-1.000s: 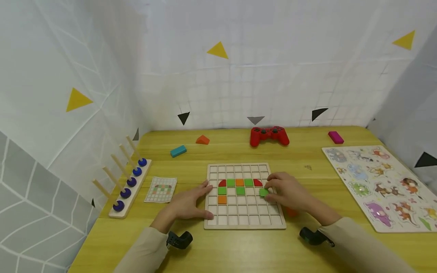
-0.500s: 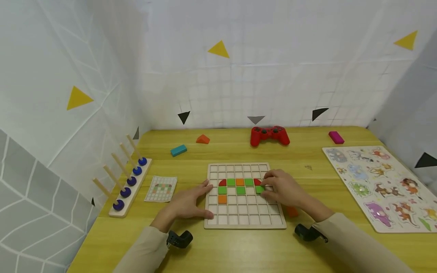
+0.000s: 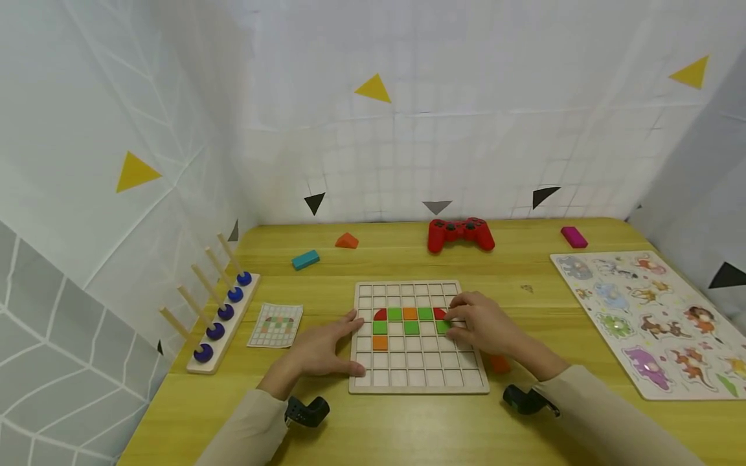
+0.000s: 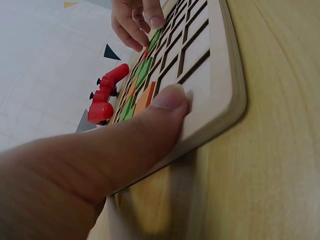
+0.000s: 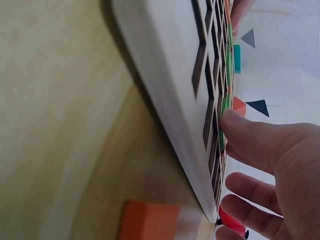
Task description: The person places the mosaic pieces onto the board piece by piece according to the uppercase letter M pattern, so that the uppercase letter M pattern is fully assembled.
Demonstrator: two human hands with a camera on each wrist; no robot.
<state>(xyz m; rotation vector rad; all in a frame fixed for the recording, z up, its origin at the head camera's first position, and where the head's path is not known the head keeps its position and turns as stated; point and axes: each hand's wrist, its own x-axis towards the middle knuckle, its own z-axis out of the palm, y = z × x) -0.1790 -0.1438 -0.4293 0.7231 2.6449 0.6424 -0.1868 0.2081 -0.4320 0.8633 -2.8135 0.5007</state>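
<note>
A wooden grid board [image 3: 416,382] lies on the table, with green, orange and red tiles forming an arch shape in its cells. My left hand [image 3: 317,346] rests at the board's left side, thumb and fingertips spread along the frame; in the left wrist view its thumb [image 4: 150,130] lies over the near corner. At the arch's right end, my right hand [image 3: 480,323] holds a green square tile [image 3: 443,327] between thumb and fingers, just below a red quarter-round tile [image 3: 439,313]. In the right wrist view the thumb tip touches the green tile [image 5: 223,135], fingers partly behind it.
An orange block [image 3: 499,364] sits by the board's right edge. A pattern card [image 3: 276,325] and peg stand [image 3: 224,330] are at left. Behind lie a blue block [image 3: 305,259], an orange wedge [image 3: 346,241], a red game controller [image 3: 460,234] and a magenta block [image 3: 574,237]. An animal puzzle [image 3: 649,317] lies right.
My right hand has moved slightly left and away from me, bringing the green tile into the cell under the red quarter-round. My left hand has stayed at the board's left side.
</note>
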